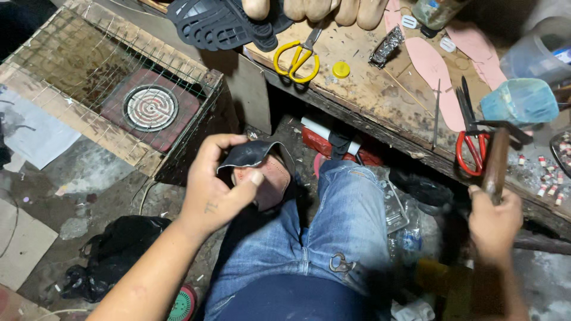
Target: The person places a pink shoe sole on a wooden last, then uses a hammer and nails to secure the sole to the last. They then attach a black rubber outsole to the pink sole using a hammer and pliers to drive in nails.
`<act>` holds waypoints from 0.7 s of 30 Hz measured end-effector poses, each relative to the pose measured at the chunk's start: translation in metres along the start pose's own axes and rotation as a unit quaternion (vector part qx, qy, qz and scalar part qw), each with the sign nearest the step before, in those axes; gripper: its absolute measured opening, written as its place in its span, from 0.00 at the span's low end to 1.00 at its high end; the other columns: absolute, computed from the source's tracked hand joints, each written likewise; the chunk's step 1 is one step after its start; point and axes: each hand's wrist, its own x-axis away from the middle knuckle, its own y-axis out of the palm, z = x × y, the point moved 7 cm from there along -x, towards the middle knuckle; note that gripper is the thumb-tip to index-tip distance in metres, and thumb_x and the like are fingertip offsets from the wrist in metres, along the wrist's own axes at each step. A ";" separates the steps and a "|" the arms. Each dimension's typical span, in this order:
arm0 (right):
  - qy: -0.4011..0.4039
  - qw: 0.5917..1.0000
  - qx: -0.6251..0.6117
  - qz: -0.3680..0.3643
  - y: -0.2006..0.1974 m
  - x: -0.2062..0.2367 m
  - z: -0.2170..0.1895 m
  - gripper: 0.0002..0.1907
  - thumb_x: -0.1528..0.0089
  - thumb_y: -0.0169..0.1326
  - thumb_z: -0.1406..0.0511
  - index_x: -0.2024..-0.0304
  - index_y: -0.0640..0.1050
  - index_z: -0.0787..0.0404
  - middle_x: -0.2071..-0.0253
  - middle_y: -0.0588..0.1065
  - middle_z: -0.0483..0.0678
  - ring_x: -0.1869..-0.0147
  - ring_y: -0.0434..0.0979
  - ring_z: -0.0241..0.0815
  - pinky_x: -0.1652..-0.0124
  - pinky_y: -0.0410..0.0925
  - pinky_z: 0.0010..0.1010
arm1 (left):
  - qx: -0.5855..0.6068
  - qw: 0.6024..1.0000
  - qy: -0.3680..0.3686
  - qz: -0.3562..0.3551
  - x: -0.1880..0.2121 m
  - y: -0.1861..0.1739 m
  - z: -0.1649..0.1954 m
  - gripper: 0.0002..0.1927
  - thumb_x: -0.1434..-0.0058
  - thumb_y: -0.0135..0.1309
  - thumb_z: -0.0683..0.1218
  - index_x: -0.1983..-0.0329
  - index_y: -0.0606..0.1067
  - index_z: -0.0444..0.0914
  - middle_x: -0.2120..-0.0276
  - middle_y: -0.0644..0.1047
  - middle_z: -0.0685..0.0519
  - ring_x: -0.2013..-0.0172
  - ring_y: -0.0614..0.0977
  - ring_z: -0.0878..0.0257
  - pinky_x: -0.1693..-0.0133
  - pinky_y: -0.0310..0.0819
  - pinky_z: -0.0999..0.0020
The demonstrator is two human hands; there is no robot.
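Pinching the dark leather shoe upper (pixel 262 169) against our knee with our left hand (pixel 217 184), we are gripping a raised hammer (pixel 498 151) in our closed right hand (pixel 493 223); hammering looks unfinished, pink insoles (pixel 437 74) lying unused.

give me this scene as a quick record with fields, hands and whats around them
left hand: grips a dark leather shoe upper over the knee, thumb pressed on its tan inner side
right hand: closed around the wooden handle of a hammer, raised
lap: blue jeans
workbench: yellow scissors, red scissors, pink insoles, yellow cap
left side: wire-covered wooden box with a round coil heater
floor: black bag
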 end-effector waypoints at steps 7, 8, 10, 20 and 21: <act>0.093 0.869 -0.472 -0.112 0.010 0.093 -0.097 0.21 0.39 0.54 0.70 0.44 0.64 0.63 0.65 0.71 0.51 0.63 0.75 0.42 0.58 0.75 0.38 | 0.045 0.987 0.023 -0.153 -0.011 0.051 -0.003 0.22 0.39 0.59 0.43 0.41 0.72 0.34 0.50 0.80 0.53 0.49 0.81 0.66 0.45 0.74 0.68; 0.098 0.889 -0.429 -0.124 0.012 0.099 -0.105 0.22 0.40 0.55 0.70 0.45 0.65 0.62 0.66 0.71 0.50 0.64 0.75 0.42 0.60 0.74 0.38 | 0.074 0.975 -0.037 -0.208 -0.014 0.069 -0.018 0.21 0.39 0.59 0.44 0.44 0.74 0.34 0.53 0.80 0.54 0.52 0.80 0.67 0.49 0.75 0.69; 0.109 0.923 -0.339 -0.146 0.017 0.108 -0.111 0.23 0.44 0.55 0.69 0.48 0.65 0.60 0.69 0.72 0.50 0.68 0.75 0.42 0.65 0.74 0.37 | 0.128 0.928 -0.153 -0.315 -0.013 0.116 -0.049 0.18 0.40 0.60 0.45 0.48 0.76 0.35 0.61 0.80 0.55 0.60 0.78 0.69 0.57 0.76 0.70; 0.064 0.982 -0.084 -0.159 0.035 0.139 -0.079 0.14 0.35 0.51 0.58 0.53 0.70 0.60 0.76 0.75 0.46 0.75 0.76 0.36 0.69 0.70 0.29 | 0.242 0.795 -0.373 -0.413 0.028 0.217 -0.142 0.12 0.44 0.60 0.42 0.58 0.79 0.33 0.66 0.82 0.55 0.67 0.82 0.67 0.62 0.77 0.70; 0.074 0.976 -0.153 -0.133 0.039 0.137 -0.077 0.14 0.35 0.51 0.58 0.53 0.70 0.59 0.75 0.74 0.47 0.74 0.75 0.36 0.69 0.69 0.28 | 0.228 0.797 -0.372 -0.417 0.027 0.217 -0.143 0.12 0.44 0.60 0.43 0.58 0.79 0.32 0.67 0.82 0.54 0.67 0.82 0.67 0.63 0.78 0.70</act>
